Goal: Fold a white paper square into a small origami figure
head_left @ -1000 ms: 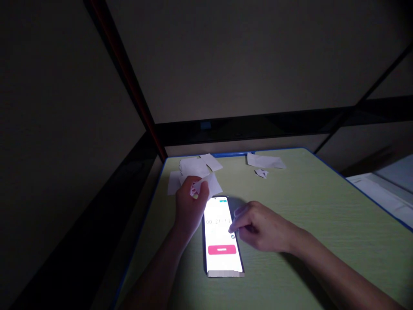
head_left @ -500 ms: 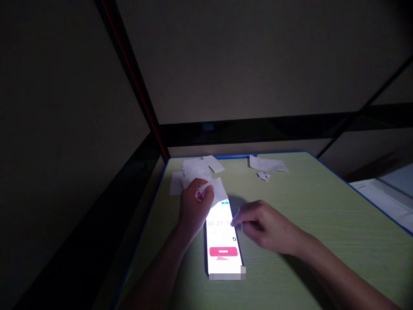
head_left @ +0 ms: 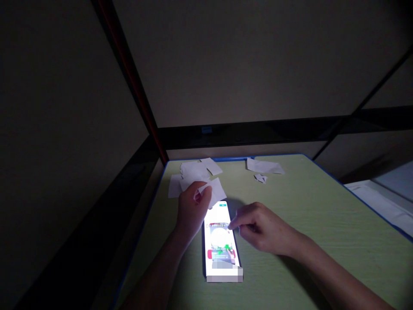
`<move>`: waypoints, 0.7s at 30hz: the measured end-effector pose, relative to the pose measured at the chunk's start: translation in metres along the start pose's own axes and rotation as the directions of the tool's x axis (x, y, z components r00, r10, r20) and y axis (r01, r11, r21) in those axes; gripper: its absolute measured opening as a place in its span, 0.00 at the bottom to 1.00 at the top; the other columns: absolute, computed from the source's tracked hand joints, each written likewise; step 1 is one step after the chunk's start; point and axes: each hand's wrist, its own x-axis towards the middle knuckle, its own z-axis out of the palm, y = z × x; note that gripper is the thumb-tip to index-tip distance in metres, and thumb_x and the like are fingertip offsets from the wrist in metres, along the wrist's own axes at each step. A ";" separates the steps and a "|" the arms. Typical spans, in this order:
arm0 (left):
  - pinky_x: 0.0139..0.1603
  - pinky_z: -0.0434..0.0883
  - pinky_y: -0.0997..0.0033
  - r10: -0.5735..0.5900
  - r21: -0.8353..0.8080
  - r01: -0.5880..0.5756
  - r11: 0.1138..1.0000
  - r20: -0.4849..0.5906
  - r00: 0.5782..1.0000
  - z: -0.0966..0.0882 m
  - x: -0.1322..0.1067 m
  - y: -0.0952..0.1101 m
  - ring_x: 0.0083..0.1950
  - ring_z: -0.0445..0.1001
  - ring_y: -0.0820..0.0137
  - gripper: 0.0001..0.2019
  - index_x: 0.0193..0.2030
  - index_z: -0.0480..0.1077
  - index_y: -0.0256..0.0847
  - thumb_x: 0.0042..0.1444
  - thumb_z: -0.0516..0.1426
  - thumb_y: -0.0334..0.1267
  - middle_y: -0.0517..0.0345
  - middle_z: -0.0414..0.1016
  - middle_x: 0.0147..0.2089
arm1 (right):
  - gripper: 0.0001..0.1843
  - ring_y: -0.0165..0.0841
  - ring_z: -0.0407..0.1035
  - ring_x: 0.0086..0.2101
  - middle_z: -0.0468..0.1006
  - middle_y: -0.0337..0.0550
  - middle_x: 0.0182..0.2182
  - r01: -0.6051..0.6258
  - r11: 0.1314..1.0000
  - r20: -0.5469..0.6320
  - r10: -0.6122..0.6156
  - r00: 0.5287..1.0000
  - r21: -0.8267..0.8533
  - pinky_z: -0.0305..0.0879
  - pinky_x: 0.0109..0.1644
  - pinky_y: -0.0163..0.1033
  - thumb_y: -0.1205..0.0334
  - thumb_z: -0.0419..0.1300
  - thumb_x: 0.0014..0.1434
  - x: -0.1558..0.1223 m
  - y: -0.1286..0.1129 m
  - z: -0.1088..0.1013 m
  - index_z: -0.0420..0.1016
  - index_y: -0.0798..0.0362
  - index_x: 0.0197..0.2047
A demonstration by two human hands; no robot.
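A lit smartphone lies face up on the table, with a coloured picture over part of its bright screen. Just beyond its top end, my left hand pinches a small white sheet of paper between thumb and fingers; the paper hangs over the phone's upper edge. My right hand is at the phone's right side, its index fingertip at the screen's edge. The index finger and thumb are apart with nothing between them, and the other fingers are curled and partly hidden.
Several white paper sheets lie loosely piled at the table's back left. A longer paper strip and a small folded paper piece lie at the back right. The greenish table meets a wall behind. White material lies beyond its right edge.
The phone's screen has gone from a running timer with a red button to one with a picture over it. Both hands stay nearly still; the view has shifted slightly.
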 end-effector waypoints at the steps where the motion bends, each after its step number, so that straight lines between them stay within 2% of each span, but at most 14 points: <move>1: 0.22 0.65 0.79 -0.006 -0.008 0.006 1.000 -0.004 1.000 0.000 0.000 0.000 0.24 0.69 0.74 0.06 0.31 0.68 0.37 0.52 0.54 0.38 0.62 0.68 0.23 | 0.18 0.25 0.63 0.20 0.73 0.35 0.22 -0.002 1.000 -0.003 0.002 1.000 -0.006 0.55 0.26 0.34 0.77 0.50 0.47 0.000 0.000 0.000 0.78 0.51 0.33; 4: 0.22 0.65 0.79 -0.051 -0.008 0.051 0.999 0.027 0.998 0.003 0.001 0.000 0.23 0.69 0.74 0.06 0.30 0.68 0.37 0.52 0.54 0.38 0.63 0.67 0.22 | 0.15 0.26 0.62 0.21 0.72 0.36 0.23 -0.046 0.999 -0.146 0.045 0.988 -0.002 0.56 0.26 0.35 0.74 0.51 0.51 0.001 0.002 0.001 0.76 0.51 0.36; 7: 0.21 0.65 0.79 -0.104 -0.014 0.106 0.994 0.110 0.989 0.009 -0.002 0.000 0.22 0.69 0.74 0.06 0.30 0.68 0.36 0.51 0.54 0.38 0.63 0.67 0.21 | 0.11 0.28 0.62 0.23 0.70 0.38 0.26 -0.092 0.995 -0.359 0.096 0.928 0.029 0.58 0.26 0.35 0.68 0.52 0.55 0.003 0.002 0.002 0.73 0.53 0.40; 9: 0.21 0.65 0.79 -0.117 -0.054 0.128 0.990 0.168 0.979 0.013 -0.005 0.000 0.23 0.69 0.74 0.06 0.29 0.67 0.36 0.51 0.54 0.37 0.62 0.68 0.22 | 0.12 0.29 0.63 0.26 0.69 0.40 0.29 -0.096 0.995 -0.443 0.104 0.891 0.040 0.60 0.28 0.36 0.66 0.54 0.56 0.004 0.002 0.004 0.71 0.53 0.44; 12: 0.22 0.65 0.79 -0.124 -0.100 0.151 0.983 0.236 0.964 0.015 -0.008 0.002 0.24 0.69 0.74 0.07 0.30 0.68 0.36 0.52 0.54 0.38 0.61 0.69 0.24 | 0.16 0.30 0.63 0.29 0.69 0.42 0.33 -0.083 0.996 -0.490 0.088 0.867 0.031 0.63 0.31 0.37 0.65 0.56 0.56 0.005 0.002 0.007 0.68 0.52 0.49; 15: 0.19 0.64 0.80 -0.144 -0.135 0.183 0.974 0.258 0.956 0.013 -0.007 0.005 0.21 0.69 0.75 0.07 0.30 0.68 0.36 0.52 0.54 0.38 0.63 0.68 0.22 | 0.20 0.31 0.64 0.31 0.69 0.43 0.35 -0.067 0.998 -0.531 0.062 0.845 0.010 0.64 0.34 0.38 0.66 0.57 0.55 0.005 0.004 0.010 0.65 0.51 0.52; 18: 0.16 0.61 0.81 -0.152 -0.134 0.183 0.974 0.214 0.965 0.009 -0.004 0.008 0.18 0.67 0.76 0.06 0.30 0.67 0.37 0.51 0.54 0.38 0.66 0.67 0.19 | 0.21 0.32 0.64 0.32 0.69 0.44 0.36 -0.049 0.999 -0.573 0.035 0.819 -0.009 0.64 0.36 0.39 0.66 0.57 0.54 0.005 0.004 0.009 0.64 0.52 0.52; 21: 0.15 0.60 0.82 -0.152 -0.129 0.170 0.977 0.143 0.978 0.005 0.000 0.009 0.16 0.66 0.78 0.04 0.31 0.66 0.37 0.50 0.55 0.35 0.68 0.66 0.18 | 0.16 0.32 0.64 0.32 0.69 0.44 0.35 -0.029 1.000 -0.595 0.022 0.803 -0.002 0.63 0.35 0.39 0.68 0.56 0.54 0.005 0.002 0.008 0.67 0.53 0.47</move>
